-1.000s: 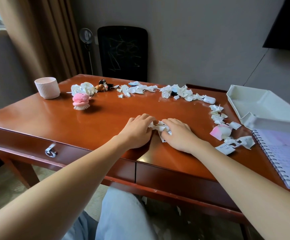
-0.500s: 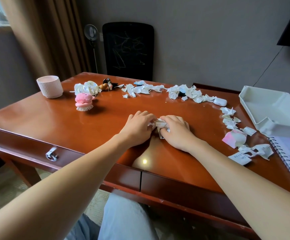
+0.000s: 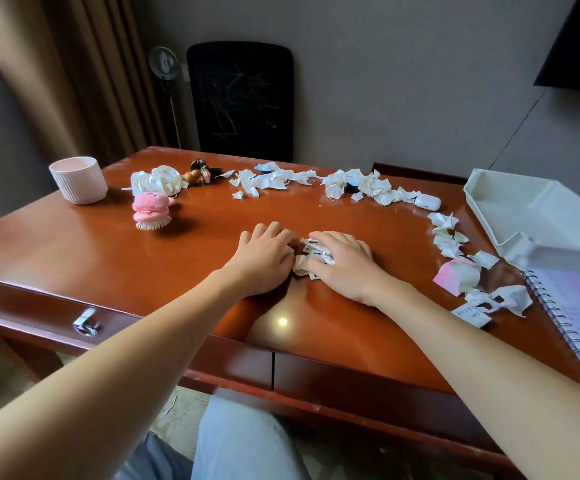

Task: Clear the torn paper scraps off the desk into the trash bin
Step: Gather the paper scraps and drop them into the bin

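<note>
Desk (image 3: 74, 258), middle, slightly toward the near edge: left hand (image 3: 264, 258) and right hand (image 3: 344, 261) lie palm-down side by side. The fingers of both are curled in around a wad of scraps (image 3: 311, 252) bunched between them. The wad rests on the surface.

Loose paper elsewhere:
- The first cluster (image 3: 268, 180) lies along the far edge.
- The second cluster (image 3: 361, 187) is just right of it.
- A trail of scraps (image 3: 449, 233) runs down the right side toward the near right corner, with a pink sheet (image 3: 456, 277) lying in it.

White earbud case (image 3: 428, 201) sits where the second cluster meets the trail.

Ribbed pink cup (image 3: 78, 180) stands at the far left corner. Pink brush (image 3: 151, 211) stands bristles-down, inward of the cup. Crumpled white wrapper (image 3: 157, 180) and small figurine (image 3: 200, 172) lie beyond the brush, near the far edge.

White tray (image 3: 531, 216) is at the right edge, far part. Spiral notebook (image 3: 579, 317) lies nearer along the same edge.
</note>
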The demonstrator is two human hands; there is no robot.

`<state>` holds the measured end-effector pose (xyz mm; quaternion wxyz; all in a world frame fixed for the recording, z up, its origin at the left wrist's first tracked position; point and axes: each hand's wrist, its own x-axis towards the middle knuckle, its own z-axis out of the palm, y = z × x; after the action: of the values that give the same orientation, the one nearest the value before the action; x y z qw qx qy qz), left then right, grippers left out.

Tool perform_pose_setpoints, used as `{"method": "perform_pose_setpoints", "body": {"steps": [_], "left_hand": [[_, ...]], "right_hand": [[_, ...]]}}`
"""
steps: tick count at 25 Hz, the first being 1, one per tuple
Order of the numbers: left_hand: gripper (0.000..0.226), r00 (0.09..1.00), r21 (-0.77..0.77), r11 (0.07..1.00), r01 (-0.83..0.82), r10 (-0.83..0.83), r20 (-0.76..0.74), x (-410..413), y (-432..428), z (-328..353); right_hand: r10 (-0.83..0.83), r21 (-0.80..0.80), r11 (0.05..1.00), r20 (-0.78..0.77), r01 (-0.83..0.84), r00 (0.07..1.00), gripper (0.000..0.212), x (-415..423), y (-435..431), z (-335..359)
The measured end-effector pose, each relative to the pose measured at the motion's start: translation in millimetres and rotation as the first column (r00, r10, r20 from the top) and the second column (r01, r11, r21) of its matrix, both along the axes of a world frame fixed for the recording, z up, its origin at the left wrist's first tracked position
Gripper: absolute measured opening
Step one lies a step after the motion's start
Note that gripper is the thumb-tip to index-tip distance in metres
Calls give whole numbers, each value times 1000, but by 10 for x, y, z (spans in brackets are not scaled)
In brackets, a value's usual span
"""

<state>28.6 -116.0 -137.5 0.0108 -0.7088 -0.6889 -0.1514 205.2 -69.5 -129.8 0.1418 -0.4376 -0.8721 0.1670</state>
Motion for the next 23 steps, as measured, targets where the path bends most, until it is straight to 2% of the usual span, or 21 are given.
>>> {"method": "perform_pose_setpoints", "body": {"steps": [3,7,12,23], "left_hand": [[34,999,-5,1000,-12,12,49,-9,35,8],[34,990,15,1000,-19,17,142,-33,27,-21],[37,993,-29,999,-40,43,109,-96,75,13],[27,982,-8,987,-160,160,100,-263,237,-10]], "right_hand": [[-8,3,1000,54,8,999,58,-14,15,-34],[-36,85,996,91,28,995,50,-58,83,-87],[-59,151,988,83,46,995,40,-111,183,-100],[-65,149,986,-37,70,997,18,-345,276,-127]]}}
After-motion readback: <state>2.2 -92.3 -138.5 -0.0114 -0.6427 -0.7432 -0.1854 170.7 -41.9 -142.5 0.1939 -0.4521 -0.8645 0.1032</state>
